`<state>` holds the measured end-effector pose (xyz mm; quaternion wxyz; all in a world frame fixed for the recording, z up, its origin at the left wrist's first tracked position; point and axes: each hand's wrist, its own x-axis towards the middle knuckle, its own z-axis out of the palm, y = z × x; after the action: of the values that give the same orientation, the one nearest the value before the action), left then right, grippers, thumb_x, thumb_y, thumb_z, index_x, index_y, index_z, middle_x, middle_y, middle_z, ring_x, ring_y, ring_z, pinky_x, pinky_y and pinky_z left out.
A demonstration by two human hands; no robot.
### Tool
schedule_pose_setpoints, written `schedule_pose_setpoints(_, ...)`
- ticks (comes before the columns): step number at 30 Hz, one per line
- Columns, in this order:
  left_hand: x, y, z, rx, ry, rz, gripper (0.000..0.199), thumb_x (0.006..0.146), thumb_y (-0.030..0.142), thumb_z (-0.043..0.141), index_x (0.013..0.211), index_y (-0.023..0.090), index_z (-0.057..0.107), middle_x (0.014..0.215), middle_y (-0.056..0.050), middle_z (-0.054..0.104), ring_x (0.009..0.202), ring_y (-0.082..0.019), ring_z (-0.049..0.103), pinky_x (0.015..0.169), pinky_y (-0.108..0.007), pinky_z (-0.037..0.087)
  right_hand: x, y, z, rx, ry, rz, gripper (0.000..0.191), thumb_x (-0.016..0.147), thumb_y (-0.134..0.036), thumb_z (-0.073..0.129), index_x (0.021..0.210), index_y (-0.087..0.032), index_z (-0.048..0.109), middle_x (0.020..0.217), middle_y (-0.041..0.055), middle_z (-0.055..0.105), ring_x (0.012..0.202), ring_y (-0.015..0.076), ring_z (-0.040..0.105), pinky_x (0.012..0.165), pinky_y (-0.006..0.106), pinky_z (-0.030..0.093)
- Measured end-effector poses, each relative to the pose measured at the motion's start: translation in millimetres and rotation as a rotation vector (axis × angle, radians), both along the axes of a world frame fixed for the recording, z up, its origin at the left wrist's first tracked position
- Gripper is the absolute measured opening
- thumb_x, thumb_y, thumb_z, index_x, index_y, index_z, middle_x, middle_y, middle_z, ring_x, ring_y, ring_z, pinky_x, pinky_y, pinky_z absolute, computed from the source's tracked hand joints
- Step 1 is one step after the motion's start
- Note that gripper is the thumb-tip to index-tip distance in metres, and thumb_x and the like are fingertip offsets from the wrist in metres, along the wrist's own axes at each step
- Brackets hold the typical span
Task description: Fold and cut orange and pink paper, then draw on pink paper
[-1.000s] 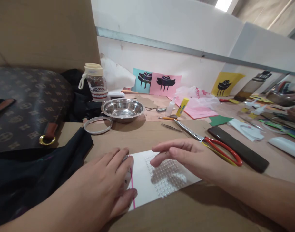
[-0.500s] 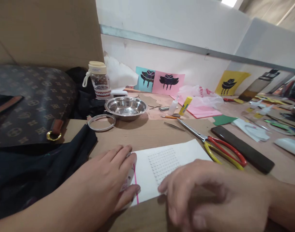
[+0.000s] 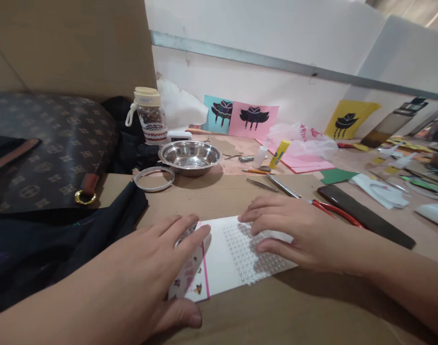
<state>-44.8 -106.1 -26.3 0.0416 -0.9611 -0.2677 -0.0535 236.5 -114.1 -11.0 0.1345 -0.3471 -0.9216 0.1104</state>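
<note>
Head view | pearl-dotted card point(image 3: 222, 249) beneath right hand point(image 3: 288, 230), fingers loosely curled; left hand point(image 3: 161, 261) spread

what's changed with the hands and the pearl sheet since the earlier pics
The right hand, lower at the card's near edge half a second ago, is back up over the pearls. The left hand shifted its thumb nearer the person, uncovering butterfly prints. Nothing was visibly picked up. The white card and steel bowl stayed put.
</note>
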Motion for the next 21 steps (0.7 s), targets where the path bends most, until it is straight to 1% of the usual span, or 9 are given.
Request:
schedule_pose_setpoints(3, -2, -1, -1.3, -0.037, 0.027, 0.021, 0.076, 0.068, 0.057, 0.082, 0.127, 0.012, 0.066, 0.130, -0.022, 0.065, 0.114, -0.040, 0.064, 0.088, -0.050, 0.057, 2, 3, -6.3, 0.004, -0.081, -0.023, 0.033, 0.097, -0.038, 0.055, 0.121, -0.018, 0.064, 0.124, 0.0140, 0.066, 0.118, 0.0274, 0.058, 0.099, 0.043, 0.045)
schedule_pose_setpoints(5, -4, -1, -3.4, -0.045, 0.039, 0.046, 0.079, 0.068, 0.060, 0.081, 0.130, 0.013, 0.065, 0.133, -0.023, 0.063, 0.117, -0.041, 0.063, 0.089, -0.052, 0.057, 1, 6, -11.2, -0.009, -0.104, -0.010, 0.037, 0.098, -0.042, 0.053, 0.125, -0.017, 0.062, 0.129, 0.0156, 0.063, 0.123, 0.0287, 0.055, 0.101, 0.044, 0.045)
schedule_pose_setpoints(8, -6, -2, -5.0, -0.049, 0.045, 0.068, 0.079, 0.067, 0.061, 0.081, 0.130, 0.016, 0.065, 0.136, -0.021, 0.062, 0.119, -0.041, 0.061, 0.090, -0.051, 0.057, -2, 9, -16.5, -0.001, -0.096, -0.037, 0.035, 0.097, -0.043, 0.055, 0.119, -0.017, 0.063, 0.132, 0.0170, 0.061, 0.127, 0.0304, 0.052, 0.104, 0.049, 0.043)
schedule_pose_setpoints(11, -4, -1, -4.0, -0.041, 0.076, 0.062, 0.077, 0.068, 0.061, 0.080, 0.129, 0.016, 0.066, 0.137, -0.021, 0.061, 0.121, -0.041, 0.060, 0.091, -0.051, 0.056, -2, 12, -16.2, 0.070, -0.044, -0.157, 0.029, 0.096, -0.041, 0.056, 0.110, -0.017, 0.064, 0.129, 0.0166, 0.062, 0.126, 0.0324, 0.051, 0.107, 0.054, 0.039)
schedule_pose_setpoints(13, -3, -1, -3.2, -0.035, 0.092, 0.059, 0.075, 0.068, 0.061, 0.080, 0.127, 0.015, 0.067, 0.136, -0.021, 0.062, 0.121, -0.041, 0.061, 0.091, -0.050, 0.056, -1, 12, -13.5, 0.068, 0.006, -0.249, 0.025, 0.098, -0.037, 0.052, 0.110, -0.018, 0.063, 0.122, 0.0150, 0.065, 0.118, 0.0309, 0.057, 0.101, 0.052, 0.044)
schedule_pose_setpoints(15, -2, 0, -3.2, -0.029, 0.080, 0.055, 0.074, 0.067, 0.060, 0.081, 0.126, 0.016, 0.068, 0.134, -0.020, 0.064, 0.119, -0.041, 0.062, 0.090, -0.050, 0.057, 0, 10, -11.2, 0.019, 0.066, -0.291, 0.022, 0.100, -0.033, 0.048, 0.110, -0.019, 0.062, 0.114, 0.0129, 0.068, 0.107, 0.0272, 0.062, 0.091, 0.045, 0.050)
schedule_pose_setpoints(17, -3, 0, -4.1, -0.026, 0.050, 0.044, 0.075, 0.067, 0.060, 0.081, 0.126, 0.017, 0.067, 0.133, -0.019, 0.065, 0.117, -0.040, 0.063, 0.088, -0.050, 0.058, 1, 9, -11.5, -0.015, 0.108, -0.254, 0.020, 0.100, -0.028, 0.046, 0.109, -0.020, 0.062, 0.108, 0.0109, 0.069, 0.102, 0.0243, 0.064, 0.087, 0.040, 0.050)
schedule_pose_setpoints(19, -3, 0, -5.3, -0.022, 0.026, 0.041, 0.075, 0.067, 0.060, 0.082, 0.126, 0.016, 0.067, 0.134, -0.019, 0.064, 0.116, -0.040, 0.063, 0.088, -0.051, 0.058, 0, 10, -14.9, -0.014, 0.105, -0.205, 0.019, 0.099, -0.023, 0.045, 0.106, -0.020, 0.063, 0.106, 0.0099, 0.069, 0.101, 0.0231, 0.063, 0.087, 0.038, 0.049)
schedule_pose_setpoints(21, -2, 0, -6.0, -0.018, 0.024, 0.041, 0.074, 0.066, 0.059, 0.083, 0.125, 0.015, 0.068, 0.133, -0.020, 0.065, 0.116, -0.041, 0.063, 0.087, -0.051, 0.058, -3, 14, -19.6, 0.017, 0.105, -0.228, 0.019, 0.098, -0.020, 0.047, 0.103, -0.019, 0.065, 0.103, 0.0091, 0.070, 0.098, 0.0223, 0.063, 0.086, 0.037, 0.048)
